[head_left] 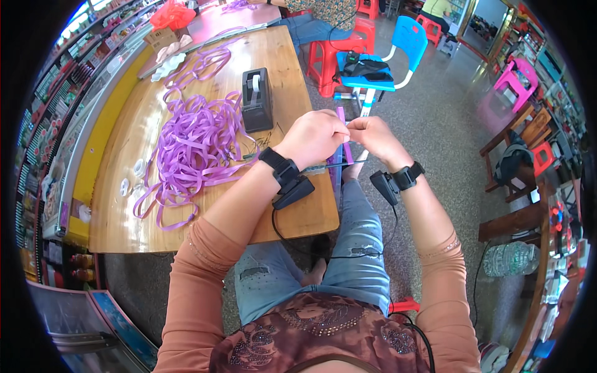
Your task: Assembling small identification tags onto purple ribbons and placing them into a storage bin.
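Observation:
My left hand (314, 135) and my right hand (376, 138) meet just past the table's right edge, their fingertips pinched together. Between them runs a strip of purple ribbon (347, 153), with one part showing above the fingers and another hanging below. The exact spot they grip is hidden by the fingers. A large tangled heap of the same purple ribbon (189, 146) lies on the wooden table (292, 68), left of my hands. Beside the heap stands a black tape dispenser (257, 102) with a roll of clear-looking tape in it.
Small white rolls (138, 166) lie at the heap's left. A thin dark rod (336, 165) sticks out past the table edge below my hands. A blue chair (407, 46) holding a black item and a red stool (326, 62) stand beyond. Another person (320, 22) sits at the far end.

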The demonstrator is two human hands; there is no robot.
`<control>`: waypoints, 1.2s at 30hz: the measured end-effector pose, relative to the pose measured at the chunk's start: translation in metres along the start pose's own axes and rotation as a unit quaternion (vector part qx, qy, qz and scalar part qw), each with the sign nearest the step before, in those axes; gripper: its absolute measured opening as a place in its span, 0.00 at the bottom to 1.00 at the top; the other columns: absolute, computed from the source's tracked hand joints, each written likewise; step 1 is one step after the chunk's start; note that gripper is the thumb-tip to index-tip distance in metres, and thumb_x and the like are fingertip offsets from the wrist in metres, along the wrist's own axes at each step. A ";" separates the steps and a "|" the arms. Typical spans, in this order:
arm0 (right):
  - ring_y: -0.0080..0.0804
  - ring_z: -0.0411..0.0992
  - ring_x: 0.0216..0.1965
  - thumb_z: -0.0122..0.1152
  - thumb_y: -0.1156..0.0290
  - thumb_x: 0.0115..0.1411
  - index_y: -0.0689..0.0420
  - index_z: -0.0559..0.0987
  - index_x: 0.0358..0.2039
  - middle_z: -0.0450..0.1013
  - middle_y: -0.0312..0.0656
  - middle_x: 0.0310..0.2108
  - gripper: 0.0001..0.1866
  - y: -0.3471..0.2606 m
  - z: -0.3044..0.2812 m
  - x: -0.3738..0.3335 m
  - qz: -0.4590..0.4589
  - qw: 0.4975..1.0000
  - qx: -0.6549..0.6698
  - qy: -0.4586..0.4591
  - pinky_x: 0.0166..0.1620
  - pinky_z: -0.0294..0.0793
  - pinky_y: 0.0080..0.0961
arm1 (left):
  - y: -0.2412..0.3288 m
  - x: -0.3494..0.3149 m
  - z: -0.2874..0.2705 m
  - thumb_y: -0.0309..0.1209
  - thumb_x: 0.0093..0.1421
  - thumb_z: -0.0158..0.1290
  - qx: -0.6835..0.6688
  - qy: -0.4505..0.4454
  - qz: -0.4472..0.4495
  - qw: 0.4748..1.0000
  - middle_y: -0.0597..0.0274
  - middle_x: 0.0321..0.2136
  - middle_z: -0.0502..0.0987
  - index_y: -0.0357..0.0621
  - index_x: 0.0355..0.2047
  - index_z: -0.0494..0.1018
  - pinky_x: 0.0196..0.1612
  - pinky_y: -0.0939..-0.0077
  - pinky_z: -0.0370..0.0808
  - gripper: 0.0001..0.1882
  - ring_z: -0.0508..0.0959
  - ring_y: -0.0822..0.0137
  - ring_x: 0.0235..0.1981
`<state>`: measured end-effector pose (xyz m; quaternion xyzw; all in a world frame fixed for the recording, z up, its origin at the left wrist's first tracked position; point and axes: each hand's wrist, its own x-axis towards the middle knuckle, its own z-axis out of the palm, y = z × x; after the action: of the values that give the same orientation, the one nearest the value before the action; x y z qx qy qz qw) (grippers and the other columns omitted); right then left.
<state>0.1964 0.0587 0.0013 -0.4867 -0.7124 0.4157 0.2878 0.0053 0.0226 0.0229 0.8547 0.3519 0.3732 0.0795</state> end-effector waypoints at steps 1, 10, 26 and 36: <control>0.18 0.71 0.30 0.62 0.69 0.57 0.63 0.82 0.34 0.77 0.34 0.28 0.10 0.004 0.000 0.002 0.011 1.000 0.012 -0.001 0.36 0.70 0.18 | 0.001 0.000 0.001 0.27 0.53 0.59 0.001 -0.009 -0.007 1.000 0.56 0.25 0.78 0.42 0.28 0.80 0.36 0.65 0.76 0.04 0.79 0.56 0.31; 0.15 0.65 0.22 0.62 0.62 0.57 0.55 0.82 0.28 0.75 0.32 0.24 0.10 0.018 -0.002 0.000 0.130 0.975 0.169 -0.063 0.25 0.62 0.15 | -0.005 -0.001 0.006 0.33 0.55 0.57 0.002 -0.079 -0.065 0.995 0.51 0.26 0.78 0.41 0.28 0.80 0.36 0.63 0.75 0.08 0.78 0.53 0.31; 0.15 0.71 0.37 0.64 0.79 0.58 0.56 0.77 0.43 0.75 0.29 0.37 0.12 0.060 0.082 -0.059 -0.097 0.932 0.334 0.105 0.42 0.71 0.15 | -0.012 0.003 0.004 0.38 0.57 0.59 -0.042 -0.137 -0.200 0.969 0.51 0.27 0.81 0.39 0.33 0.81 0.37 0.68 0.76 0.13 0.81 0.58 0.30; 0.15 0.70 0.36 0.62 0.78 0.60 0.57 0.81 0.35 0.75 0.28 0.34 0.03 0.057 0.089 -0.080 -0.035 0.914 0.395 0.086 0.42 0.68 0.16 | -0.012 -0.001 0.005 0.38 0.57 0.59 -0.045 -0.132 -0.199 0.970 0.51 0.28 0.81 0.40 0.33 0.81 0.37 0.68 0.76 0.13 0.82 0.58 0.30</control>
<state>0.1788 -0.0335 -0.0927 -0.3421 -0.4792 0.6094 0.5310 0.0011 0.0313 0.0139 0.8047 0.4843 0.2489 0.2366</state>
